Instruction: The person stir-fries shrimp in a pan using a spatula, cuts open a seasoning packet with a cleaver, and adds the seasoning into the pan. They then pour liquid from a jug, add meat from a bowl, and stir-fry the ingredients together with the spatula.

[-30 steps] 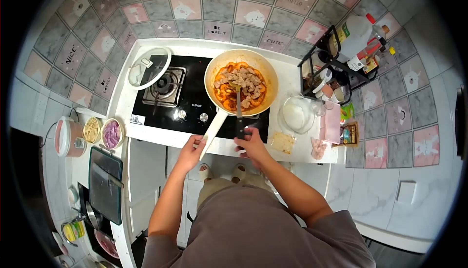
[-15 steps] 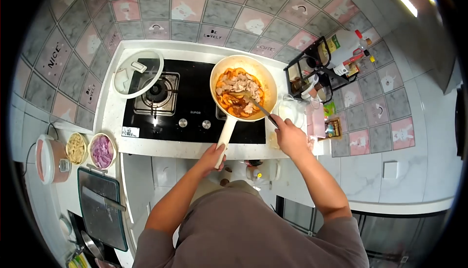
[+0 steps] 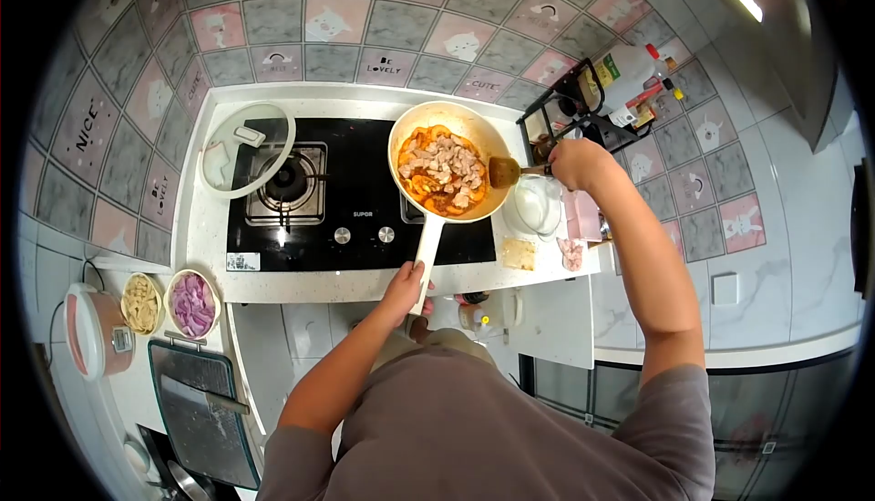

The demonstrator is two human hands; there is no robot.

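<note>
My left hand (image 3: 403,291) is wrapped around the pale handle of a deep frying pan (image 3: 401,119) on the right side of the stove. Pieces of pale meat (image 3: 453,160) lie over orange slices in reddish sauce (image 3: 428,189) inside it. My right hand (image 3: 578,165), to the right of the pan, grips the handle of a brown spatula (image 3: 504,172). The spatula's broad head is at the pan's right inner wall, beside the food; whether it touches the wall I cannot tell.
A glass lid (image 3: 219,189) leans by the left burner (image 3: 288,178). Bowls of purple onion (image 3: 193,304) and pale pieces (image 3: 141,303) stand at left, near a cutting board (image 3: 196,428) with a cleaver (image 3: 196,390). A bottle rack (image 3: 583,109) stands right, behind a clear bowl (image 3: 534,207).
My right hand has moved up and to the right, drawing the spatula out of the food to the pan's right side. My left hand keeps its hold on the handle. The view has shifted slightly.
</note>
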